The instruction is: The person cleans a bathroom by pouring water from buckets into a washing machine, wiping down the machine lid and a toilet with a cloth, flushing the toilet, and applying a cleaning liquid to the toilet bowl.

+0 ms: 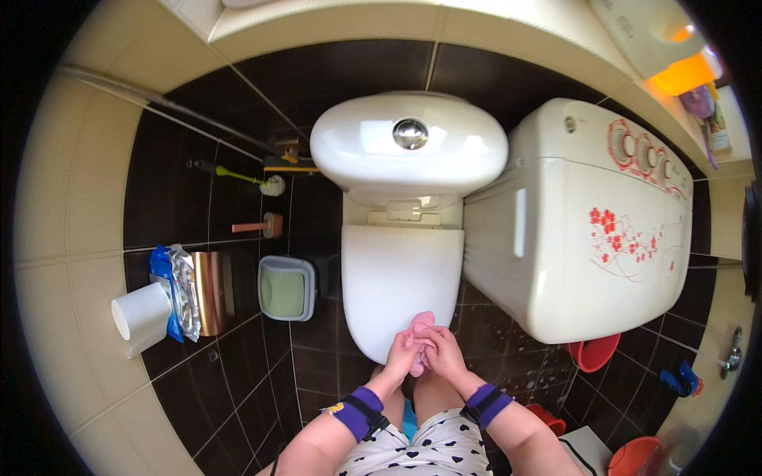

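A crumpled pink cloth [423,320] is gripped between my two hands, over the front edge of the closed white toilet lid [400,273]. My left hand [402,352] holds its left side, and my right hand [443,351] holds it from the right, with the fingers of both close together. One end of the cloth sticks out above the hands, another hangs below them. Behind the lid stands the toilet's white cistern [363,146] with a round chrome flush button [410,134].
To the right stands a white washing machine [571,238] with knobs and red flowers. On the left are a grey-green bin [283,291], a toilet brush [272,185] and a white paper roll [143,315]. A red bucket [597,352] sits beyond the machine. Bottles line the upper right ledge.
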`<state>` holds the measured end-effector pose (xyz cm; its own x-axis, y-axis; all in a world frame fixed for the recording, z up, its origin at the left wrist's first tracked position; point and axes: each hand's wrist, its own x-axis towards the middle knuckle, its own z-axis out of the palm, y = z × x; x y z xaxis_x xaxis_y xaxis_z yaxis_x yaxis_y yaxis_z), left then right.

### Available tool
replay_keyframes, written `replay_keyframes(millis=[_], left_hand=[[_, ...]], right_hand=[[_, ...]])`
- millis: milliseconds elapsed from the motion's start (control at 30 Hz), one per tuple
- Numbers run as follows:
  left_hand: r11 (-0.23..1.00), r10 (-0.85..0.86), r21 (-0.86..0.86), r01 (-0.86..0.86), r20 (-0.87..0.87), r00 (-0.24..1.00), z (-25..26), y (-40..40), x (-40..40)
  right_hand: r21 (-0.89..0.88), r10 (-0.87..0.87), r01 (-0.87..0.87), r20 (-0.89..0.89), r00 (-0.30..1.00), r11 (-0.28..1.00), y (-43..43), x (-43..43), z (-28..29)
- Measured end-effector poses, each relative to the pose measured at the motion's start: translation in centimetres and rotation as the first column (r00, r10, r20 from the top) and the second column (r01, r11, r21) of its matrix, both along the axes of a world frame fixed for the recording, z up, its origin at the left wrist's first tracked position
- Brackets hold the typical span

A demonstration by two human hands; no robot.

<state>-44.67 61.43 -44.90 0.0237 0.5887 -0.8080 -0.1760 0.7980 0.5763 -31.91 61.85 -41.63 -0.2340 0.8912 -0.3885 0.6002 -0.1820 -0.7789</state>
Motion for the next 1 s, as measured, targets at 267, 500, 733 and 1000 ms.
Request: replay_keyframes(millis=[267, 500, 733, 1000], left_hand=[[0.899, 0.079, 0.394, -0.193, 0.288, 0.954, 10.7, 8.0, 2.5], [0.543, -0.207, 0.827, 0.144, -0.035, 0.978, 14.4, 19.5, 8.8], [0.501, 0.049, 0.851, 0.161, -0.214, 0.976, 12.4, 19.0, 3.8], [0.978, -0.007, 0.136, 0.159, -0.737, 0.675, -0.4, 3.9, -9.2]], right_hand=[[0.398, -0.195, 0.206, -0.069, 0.978, 0.894, 7.1, -0.7, 13.7], [0.808, -0.441, 0.282, -0.031, 0.897, 0.517, 17.2, 5.5, 17.1], [0.781, -0.503, 0.303, 0.016, 0.864, 0.546, 16.4, 6.9, 15.9], [-0.087, -0.375, 0.374, -0.414, 0.830, 0.924, 1.5, -2.5, 9.4]])
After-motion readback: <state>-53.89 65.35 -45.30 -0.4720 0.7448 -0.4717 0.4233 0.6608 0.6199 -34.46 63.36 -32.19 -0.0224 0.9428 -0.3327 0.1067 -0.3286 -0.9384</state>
